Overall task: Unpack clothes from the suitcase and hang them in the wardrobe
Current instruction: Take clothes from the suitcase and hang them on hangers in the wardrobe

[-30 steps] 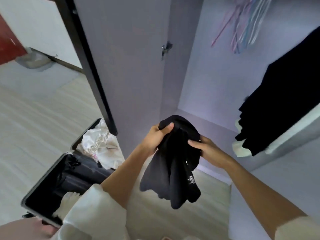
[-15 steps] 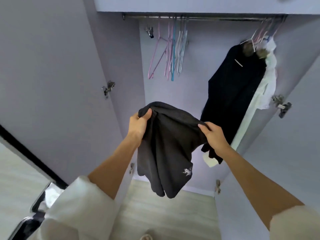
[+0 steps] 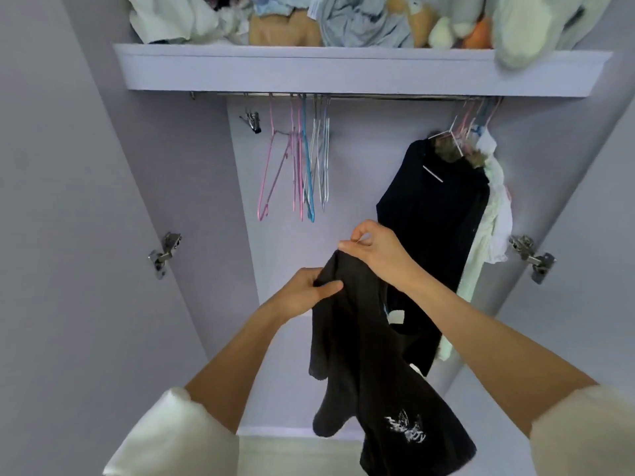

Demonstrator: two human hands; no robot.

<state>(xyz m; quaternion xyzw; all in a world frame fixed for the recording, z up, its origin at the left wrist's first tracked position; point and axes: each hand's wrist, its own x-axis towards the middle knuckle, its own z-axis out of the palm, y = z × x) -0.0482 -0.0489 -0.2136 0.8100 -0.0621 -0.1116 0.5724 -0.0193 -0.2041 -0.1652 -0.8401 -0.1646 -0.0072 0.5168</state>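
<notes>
Since half a second ago the view has tipped upward, so the wardrobe shelf [image 3: 343, 72] with its heap of soft toys and bundled fabric [image 3: 360, 18] now fills the top, and the two hands have drawn closer together on the dark grey T-shirt [image 3: 371, 355]. Below that shelf, the right hand [image 3: 376, 250] pinches the shirt's top edge between thumb and curled fingertips, the other fingers bent above the cloth. Lower and to its left, the left hand [image 3: 305, 293] grips a fold of the same shirt, thumb laid across the front of the fabric and fingers wrapped behind it. The shirt hangs down from both hands in front of the open wardrobe, a small white printed design [image 3: 405, 429] showing near its lower end. Just under the shelf runs the metal rail [image 3: 360, 96]; a cluster of empty pink, blue and grey hangers [image 3: 302, 166] dangles from its left part. Toward the rail's right end hang a black garment [image 3: 433, 214] and, touching it on the far side, a white garment [image 3: 491, 214]. Metal door hinges [image 3: 165, 250] sit on the side panels well below the shelf.
</notes>
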